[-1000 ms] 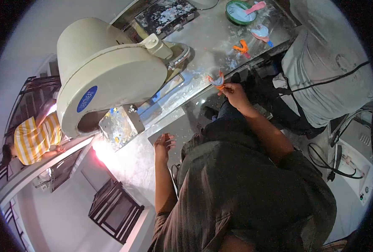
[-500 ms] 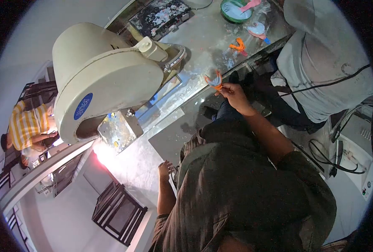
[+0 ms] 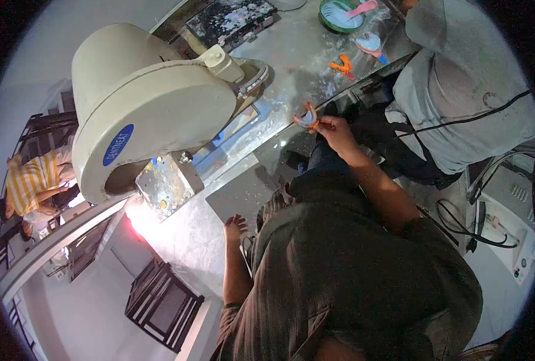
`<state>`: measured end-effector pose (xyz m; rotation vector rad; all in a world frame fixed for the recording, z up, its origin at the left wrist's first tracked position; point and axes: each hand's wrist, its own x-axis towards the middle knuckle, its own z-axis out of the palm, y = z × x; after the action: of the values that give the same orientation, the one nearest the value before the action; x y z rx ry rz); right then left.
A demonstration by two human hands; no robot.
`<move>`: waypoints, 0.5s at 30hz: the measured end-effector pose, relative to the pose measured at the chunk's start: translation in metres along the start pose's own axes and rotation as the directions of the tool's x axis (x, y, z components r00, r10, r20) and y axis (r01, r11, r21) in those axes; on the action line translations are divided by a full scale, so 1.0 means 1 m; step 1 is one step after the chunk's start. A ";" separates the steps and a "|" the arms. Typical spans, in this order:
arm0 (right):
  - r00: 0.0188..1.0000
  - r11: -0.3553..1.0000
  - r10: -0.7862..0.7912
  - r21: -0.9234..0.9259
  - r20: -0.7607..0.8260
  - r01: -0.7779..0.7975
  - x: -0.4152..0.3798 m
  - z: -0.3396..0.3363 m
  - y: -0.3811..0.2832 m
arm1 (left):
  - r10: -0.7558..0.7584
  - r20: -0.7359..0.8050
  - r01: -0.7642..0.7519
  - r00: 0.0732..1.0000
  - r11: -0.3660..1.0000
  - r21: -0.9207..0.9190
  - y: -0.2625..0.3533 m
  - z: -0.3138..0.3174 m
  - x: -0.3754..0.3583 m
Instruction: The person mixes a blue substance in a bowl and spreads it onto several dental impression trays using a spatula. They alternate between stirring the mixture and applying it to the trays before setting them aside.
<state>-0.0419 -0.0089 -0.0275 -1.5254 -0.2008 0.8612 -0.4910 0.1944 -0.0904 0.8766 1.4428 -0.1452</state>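
Observation:
My right hand (image 3: 335, 133) is closed on an orange dental tray (image 3: 306, 117) with pale blue-grey material in it, held by the counter's front edge. My left hand (image 3: 235, 227) hangs low at my side, fingers apart and holding nothing. On the counter (image 3: 297, 60) lie another orange tray (image 3: 342, 65) and a tray filled with white material (image 3: 370, 43). Behind them stands a green bowl (image 3: 332, 17) with white paste and a pink spatula (image 3: 362, 9).
A large cream machine (image 3: 153, 108) stands left, beside a stained metal box (image 3: 170, 183). Close on the right is a person in a grey shirt (image 3: 454, 102), near a white device with cables (image 3: 502, 222). A person in yellow stripes (image 3: 32, 180) is far left.
The tray in my right hand has tilted and turned slightly. My left hand has opened, its fingers now spread. The camera view has shifted a little.

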 end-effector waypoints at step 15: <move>0.996 0.992 0.065 0.113 -0.069 -0.057 -0.003 -0.001 -0.016 | -0.038 -0.009 0.038 0.999 0.999 0.038 -0.007 -0.001 0.010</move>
<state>-0.0377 -0.0088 -0.0113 -1.4619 -0.0524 0.8503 -0.4945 0.1944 -0.1025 0.8823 1.4690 -0.1985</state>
